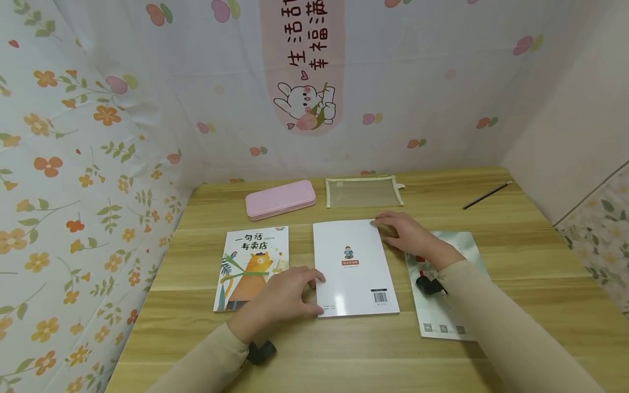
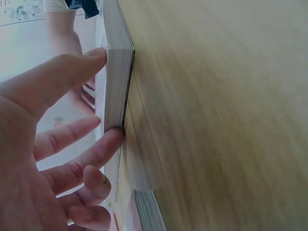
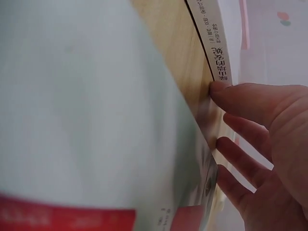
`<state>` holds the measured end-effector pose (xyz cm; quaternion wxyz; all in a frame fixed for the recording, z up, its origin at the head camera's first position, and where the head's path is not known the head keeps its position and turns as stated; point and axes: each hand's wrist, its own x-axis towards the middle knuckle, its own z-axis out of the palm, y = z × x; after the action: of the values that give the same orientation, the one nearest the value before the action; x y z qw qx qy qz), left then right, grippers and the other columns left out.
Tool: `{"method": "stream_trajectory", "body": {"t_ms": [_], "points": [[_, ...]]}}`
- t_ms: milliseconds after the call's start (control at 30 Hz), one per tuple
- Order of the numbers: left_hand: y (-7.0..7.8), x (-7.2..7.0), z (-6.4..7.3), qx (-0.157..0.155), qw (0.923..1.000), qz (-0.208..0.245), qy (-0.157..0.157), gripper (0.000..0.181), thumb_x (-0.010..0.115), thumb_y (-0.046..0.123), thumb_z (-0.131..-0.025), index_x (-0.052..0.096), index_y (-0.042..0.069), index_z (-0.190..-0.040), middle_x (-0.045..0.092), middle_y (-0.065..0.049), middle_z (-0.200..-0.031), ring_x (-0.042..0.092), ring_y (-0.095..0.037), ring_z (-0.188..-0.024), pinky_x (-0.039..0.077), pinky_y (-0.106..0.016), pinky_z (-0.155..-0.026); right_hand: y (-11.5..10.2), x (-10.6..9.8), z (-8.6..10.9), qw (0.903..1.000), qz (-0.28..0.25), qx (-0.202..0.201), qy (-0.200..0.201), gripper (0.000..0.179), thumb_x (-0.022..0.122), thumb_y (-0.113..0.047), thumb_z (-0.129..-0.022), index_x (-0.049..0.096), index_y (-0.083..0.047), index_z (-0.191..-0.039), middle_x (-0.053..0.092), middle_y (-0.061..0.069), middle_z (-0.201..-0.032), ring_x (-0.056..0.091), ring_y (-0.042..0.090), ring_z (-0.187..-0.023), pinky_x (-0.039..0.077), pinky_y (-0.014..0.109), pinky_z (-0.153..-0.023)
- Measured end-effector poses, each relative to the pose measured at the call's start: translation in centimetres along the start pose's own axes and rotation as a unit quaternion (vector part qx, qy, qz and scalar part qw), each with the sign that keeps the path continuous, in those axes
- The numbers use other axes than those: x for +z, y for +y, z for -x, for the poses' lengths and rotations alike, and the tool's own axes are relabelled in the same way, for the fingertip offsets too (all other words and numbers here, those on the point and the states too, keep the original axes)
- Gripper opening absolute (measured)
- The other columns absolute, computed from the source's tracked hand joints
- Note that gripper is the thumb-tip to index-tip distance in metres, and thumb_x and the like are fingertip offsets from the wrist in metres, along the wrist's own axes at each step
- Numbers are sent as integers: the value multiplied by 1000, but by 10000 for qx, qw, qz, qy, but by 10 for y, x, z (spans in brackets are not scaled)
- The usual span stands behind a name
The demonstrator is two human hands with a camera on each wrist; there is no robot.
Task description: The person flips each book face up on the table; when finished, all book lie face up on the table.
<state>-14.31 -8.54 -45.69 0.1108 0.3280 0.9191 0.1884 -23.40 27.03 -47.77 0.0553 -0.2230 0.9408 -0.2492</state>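
A white book (image 1: 354,289) lies back cover up at the middle of the wooden table, a barcode in its lower right corner. My left hand (image 1: 287,295) touches its left side, thumb at the near corner; in the left wrist view the fingertips meet the page block (image 2: 118,86). At the far right corner is my right hand (image 1: 410,234), its thumb against the printed spine (image 3: 219,53) in the right wrist view. The fingers of both hands are relaxed and spread, not wrapped round the book.
Left of the white book lies a picture book (image 1: 255,273) with an orange animal. A pale green book (image 1: 432,311) lies under my right forearm. Behind are a pink case (image 1: 280,201), a mesh zip pouch (image 1: 363,195) and a dark pencil-like stick (image 1: 486,196). Patterned curtains (image 1: 196,82) enclose the table.
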Motion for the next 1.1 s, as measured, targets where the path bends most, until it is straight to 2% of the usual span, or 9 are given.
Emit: {"method": "stream_trajectory", "body": {"t_ms": [233, 467, 733, 967, 1100], "points": [[-1, 5, 1, 16, 10000, 11, 26, 63, 87, 54, -74, 66, 26, -126, 63, 14, -100, 53, -4, -86, 44, -22, -70, 1, -2, -1, 9999, -71, 84, -76, 48, 74, -4, -93, 63, -6, -140, 56, 22, -148, 47, 46, -139, 35, 62, -117], [-1, 6, 1, -97, 9998, 148, 31, 64, 88, 51, -73, 67, 25, -127, 62, 13, -100, 53, -5, -85, 44, -22, -71, 0, -2, -3, 9999, -92, -129, -34, 50, 75, -2, -92, 64, -7, -140, 57, 20, -146, 48, 44, -138, 36, 61, -116], [-1, 6, 1, -155, 9996, 251, 45, 63, 89, 48, -73, 68, 22, -126, 63, 11, -99, 54, -6, -86, 46, -24, -74, 1, 1, -6, 9985, -512, -64, 178, 47, 75, 6, -89, 69, -9, -133, 58, 20, -140, 51, 42, -134, 42, 60, -111], [-1, 6, 4, -116, 9991, 417, 26, 62, 89, 42, -73, 68, 21, -127, 64, 10, -102, 56, -8, -90, 48, -25, -79, 7, 0, -7, 9986, -234, 265, 393, 42, 81, 0, -86, 75, -15, -125, 61, 16, -137, 53, 39, -132, 43, 59, -111], [-1, 6, 6, -124, 9993, 355, 52, 62, 89, 42, -73, 67, 21, -128, 63, 11, -103, 56, -7, -91, 48, -25, -79, 8, -2, -6, 9990, -8, 146, 411, 40, 84, -3, -84, 76, -16, -122, 64, 13, -133, 57, 36, -128, 46, 57, -108]]}}
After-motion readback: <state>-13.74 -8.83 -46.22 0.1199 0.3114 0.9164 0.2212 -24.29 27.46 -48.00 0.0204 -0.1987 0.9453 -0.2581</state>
